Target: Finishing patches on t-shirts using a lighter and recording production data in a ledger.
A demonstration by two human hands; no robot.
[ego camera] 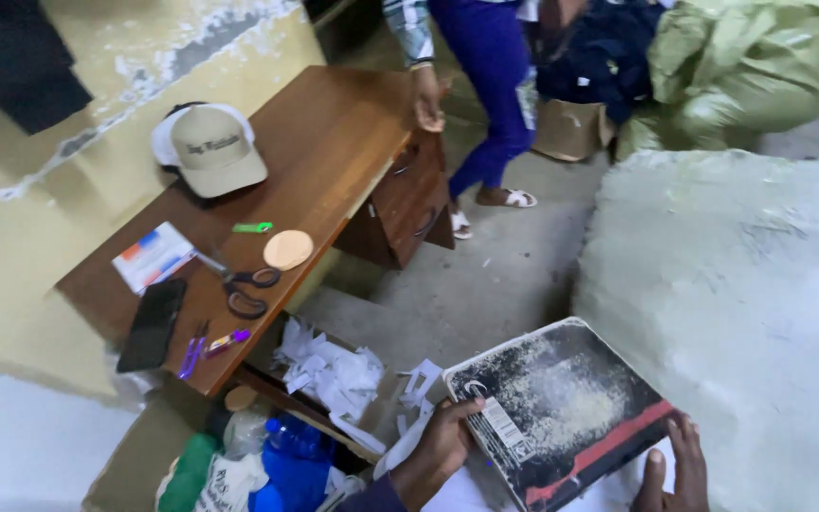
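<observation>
Head view: our left hand and right hand are each closed on an edge of 1 worn black notebook, held tilted above the floor, near a wooden desk bearing scissors and a cap. We judge that supporting both edges evenly keeps it level.
</observation>
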